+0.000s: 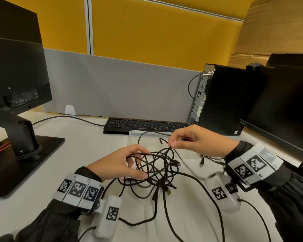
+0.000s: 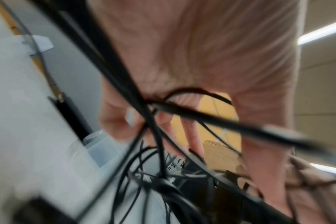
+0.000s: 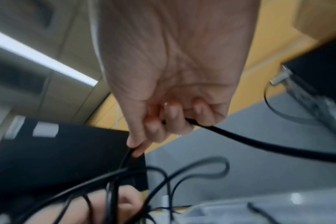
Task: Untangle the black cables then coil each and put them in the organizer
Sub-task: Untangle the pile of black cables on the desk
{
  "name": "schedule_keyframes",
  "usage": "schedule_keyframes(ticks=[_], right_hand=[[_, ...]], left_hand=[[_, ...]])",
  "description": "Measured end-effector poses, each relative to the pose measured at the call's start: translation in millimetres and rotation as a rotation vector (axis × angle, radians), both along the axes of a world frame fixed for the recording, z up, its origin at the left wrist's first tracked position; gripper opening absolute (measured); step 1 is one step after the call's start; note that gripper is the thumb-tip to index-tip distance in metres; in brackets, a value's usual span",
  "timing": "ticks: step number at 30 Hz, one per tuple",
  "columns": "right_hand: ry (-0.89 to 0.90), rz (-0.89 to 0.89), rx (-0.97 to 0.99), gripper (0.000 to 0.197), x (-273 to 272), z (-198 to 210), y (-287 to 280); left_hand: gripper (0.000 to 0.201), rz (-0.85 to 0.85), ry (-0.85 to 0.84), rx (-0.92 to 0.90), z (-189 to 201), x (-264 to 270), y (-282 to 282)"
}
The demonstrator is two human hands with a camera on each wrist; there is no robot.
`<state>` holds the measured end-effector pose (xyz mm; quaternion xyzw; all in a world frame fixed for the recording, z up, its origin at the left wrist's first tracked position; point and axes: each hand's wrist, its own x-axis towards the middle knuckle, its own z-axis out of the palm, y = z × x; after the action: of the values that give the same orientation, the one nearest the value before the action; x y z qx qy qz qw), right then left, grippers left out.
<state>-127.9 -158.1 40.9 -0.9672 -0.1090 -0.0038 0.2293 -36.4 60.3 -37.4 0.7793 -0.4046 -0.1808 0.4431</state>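
Note:
A tangle of black cables (image 1: 157, 170) hangs a little above the white desk, with loose ends trailing toward me. My left hand (image 1: 129, 165) grips the left side of the tangle, fingers curled through its loops (image 2: 155, 109). My right hand (image 1: 175, 142) pinches a strand at the top of the tangle between thumb and forefinger (image 3: 133, 149) and lifts it. A further length of cable (image 3: 259, 144) runs out from under its curled fingers. The clear plastic organizer (image 1: 138, 135) lies flat just behind the tangle, partly hidden by the hands.
A black keyboard (image 1: 143, 124) lies behind the organizer. A monitor on a stand (image 1: 16, 95) fills the left, a desktop tower (image 1: 220, 100) and a second monitor (image 1: 287, 109) the right. A grey partition (image 1: 121, 88) closes the back. Small cable ends (image 1: 202, 162) lie under my right wrist.

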Motion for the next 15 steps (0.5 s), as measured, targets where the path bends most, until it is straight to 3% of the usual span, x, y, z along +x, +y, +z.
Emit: schedule_keyframes(ticks=[5, 8, 15], right_hand=[[0.003, -0.053, 0.389, 0.018, -6.5, 8.7, 11.8], [-0.003, -0.056, 0.556, 0.016, -5.4, 10.3, 19.6], [-0.149, -0.177, 0.713, 0.020, 5.5, 11.5, 19.8]], left_hand=[[0.070, -0.135, -0.275, 0.101, -0.7, -2.2, 1.6], [0.061, -0.116, -0.329, 0.078, 3.5, -7.0, 1.2], [0.024, -0.146, 0.100, -0.262, 2.6, -16.8, -6.8]])
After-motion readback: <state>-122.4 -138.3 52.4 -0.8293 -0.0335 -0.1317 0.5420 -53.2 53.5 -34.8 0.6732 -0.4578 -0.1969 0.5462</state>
